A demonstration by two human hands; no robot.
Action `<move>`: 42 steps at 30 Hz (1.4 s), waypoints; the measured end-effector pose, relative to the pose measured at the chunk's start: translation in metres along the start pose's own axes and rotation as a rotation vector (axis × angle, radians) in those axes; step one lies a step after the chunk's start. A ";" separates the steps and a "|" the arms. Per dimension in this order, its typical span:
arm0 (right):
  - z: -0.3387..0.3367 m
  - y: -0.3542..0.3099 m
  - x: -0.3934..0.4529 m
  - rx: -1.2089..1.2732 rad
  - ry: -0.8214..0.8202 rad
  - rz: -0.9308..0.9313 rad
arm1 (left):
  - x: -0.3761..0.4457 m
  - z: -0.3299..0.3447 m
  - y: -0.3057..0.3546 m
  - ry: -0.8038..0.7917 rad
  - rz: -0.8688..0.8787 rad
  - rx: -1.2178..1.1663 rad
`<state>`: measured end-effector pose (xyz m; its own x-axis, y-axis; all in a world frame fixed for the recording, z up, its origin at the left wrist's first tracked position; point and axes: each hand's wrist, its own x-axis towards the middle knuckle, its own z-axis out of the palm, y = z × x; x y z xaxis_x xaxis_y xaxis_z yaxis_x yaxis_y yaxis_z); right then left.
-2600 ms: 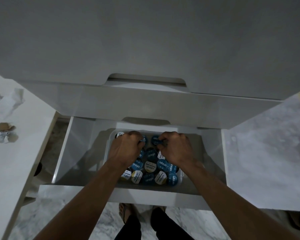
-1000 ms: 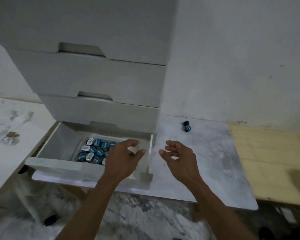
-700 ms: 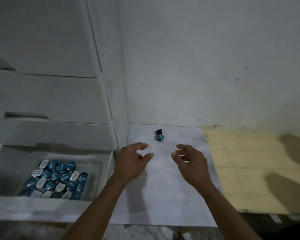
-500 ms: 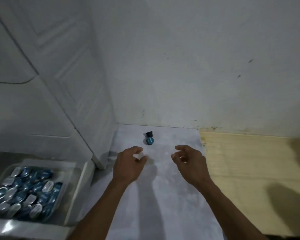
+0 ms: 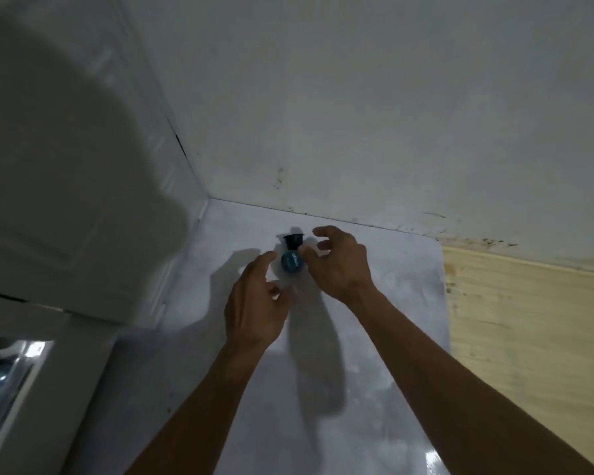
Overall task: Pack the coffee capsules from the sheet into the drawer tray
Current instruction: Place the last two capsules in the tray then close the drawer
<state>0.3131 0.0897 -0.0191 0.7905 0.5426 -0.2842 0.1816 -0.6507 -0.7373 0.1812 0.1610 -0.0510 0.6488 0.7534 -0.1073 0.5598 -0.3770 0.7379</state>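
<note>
Two coffee capsules lie on the white sheet (image 5: 374,337) near the wall: a blue-lidded capsule (image 5: 292,263) and a dark capsule (image 5: 294,240) just behind it. My left hand (image 5: 256,303) hovers just left of the blue capsule with loosely curved fingers, holding nothing. My right hand (image 5: 338,260) is just right of both capsules, fingers spread and curved, holding nothing. The drawer tray (image 5: 0,375) with several blue capsules shows at the far left edge.
The white drawer cabinet (image 5: 76,183) stands to the left and the wall (image 5: 357,114) rises right behind the sheet. A pale wooden board (image 5: 528,337) lies to the right of the sheet.
My view swung from the drawer to the sheet. Both hands left the tray and reached forward, closing in on either side of the two capsules.
</note>
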 end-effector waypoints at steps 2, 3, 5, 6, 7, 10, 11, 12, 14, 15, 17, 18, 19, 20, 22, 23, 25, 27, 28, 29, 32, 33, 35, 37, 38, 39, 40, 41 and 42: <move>0.009 -0.002 0.016 0.001 -0.010 0.009 | 0.007 0.014 -0.008 0.020 0.011 0.013; 0.013 -0.002 0.023 -0.001 -0.016 0.009 | 0.010 0.020 -0.012 0.035 0.018 0.018; 0.021 -0.001 0.035 -0.038 -0.008 -0.007 | 0.016 0.030 -0.016 0.058 0.030 0.022; 0.025 0.001 0.040 -0.058 -0.004 -0.012 | 0.020 0.034 -0.018 0.072 0.042 0.019; 0.028 0.002 0.045 -0.064 -0.003 -0.011 | 0.024 0.037 -0.019 0.087 0.054 0.012; 0.033 0.004 0.056 -0.037 -0.006 -0.019 | 0.028 0.043 -0.020 0.129 0.078 0.005; 0.034 0.004 0.058 -0.032 -0.010 -0.031 | 0.028 0.043 -0.018 0.143 0.090 0.007; 0.034 0.004 0.059 -0.030 -0.012 -0.047 | 0.028 0.043 -0.018 0.157 0.106 0.012; 0.033 0.007 0.060 -0.019 -0.001 -0.087 | 0.028 0.042 -0.017 0.177 0.141 0.004; 0.031 0.010 0.059 -0.006 0.012 -0.117 | 0.028 0.042 -0.019 0.183 0.155 -0.011; 0.028 0.021 0.054 0.008 0.052 -0.198 | 0.029 0.040 -0.022 0.197 0.182 -0.043; 0.027 0.028 0.050 0.007 0.078 -0.245 | 0.030 0.040 -0.025 0.207 0.200 -0.051; 0.027 0.036 0.046 0.010 0.108 -0.292 | 0.030 0.039 -0.027 0.215 0.220 -0.057; 0.027 0.043 0.043 0.020 0.136 -0.334 | 0.030 0.039 -0.028 0.220 0.239 -0.065; 0.030 0.057 0.037 0.019 0.182 -0.418 | 0.030 0.040 -0.031 0.227 0.273 -0.072; 0.033 0.062 0.036 0.000 0.207 -0.462 | 0.031 0.041 -0.033 0.238 0.291 -0.074; 0.038 0.069 0.037 -0.033 0.270 -0.520 | 0.031 0.042 -0.035 0.263 0.328 -0.092; 0.043 0.071 0.039 -0.044 0.322 -0.550 | 0.030 0.043 -0.036 0.288 0.361 -0.097; 0.045 0.071 0.040 -0.050 0.336 -0.569 | 0.029 0.043 -0.036 0.298 0.369 -0.093; 0.046 0.072 0.039 -0.055 0.346 -0.587 | 0.029 0.043 -0.036 0.307 0.371 -0.088; 0.047 0.073 0.037 -0.019 0.383 -0.598 | 0.027 0.042 -0.033 0.339 0.363 -0.077; 0.046 0.073 0.035 0.016 0.393 -0.577 | 0.026 0.041 -0.033 0.347 0.355 -0.085; 0.047 0.074 0.031 0.083 0.398 -0.530 | 0.022 0.036 -0.031 0.353 0.326 -0.106; 0.048 0.072 0.023 0.114 0.408 -0.481 | 0.014 0.028 -0.028 0.351 0.293 -0.128; 0.047 0.070 0.018 0.119 0.404 -0.458 | 0.009 0.023 -0.026 0.351 0.279 -0.141; 0.045 0.067 0.011 0.117 0.388 -0.441 | 0.004 0.016 -0.025 0.354 0.268 -0.151; 0.043 0.062 0.004 0.117 0.367 -0.433 | -0.002 0.009 -0.023 0.359 0.262 -0.151; 0.040 0.056 -0.005 0.129 0.348 -0.427 | -0.007 0.001 -0.020 0.367 0.261 -0.146; 0.036 0.048 -0.014 0.156 0.334 -0.419 | -0.012 -0.008 -0.017 0.376 0.259 -0.145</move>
<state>0.2900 0.0702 -0.0721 0.8163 0.5236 0.2439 0.4517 -0.3156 -0.8345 0.1595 0.1625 -0.0567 0.5112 0.7971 0.3215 0.3091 -0.5195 0.7966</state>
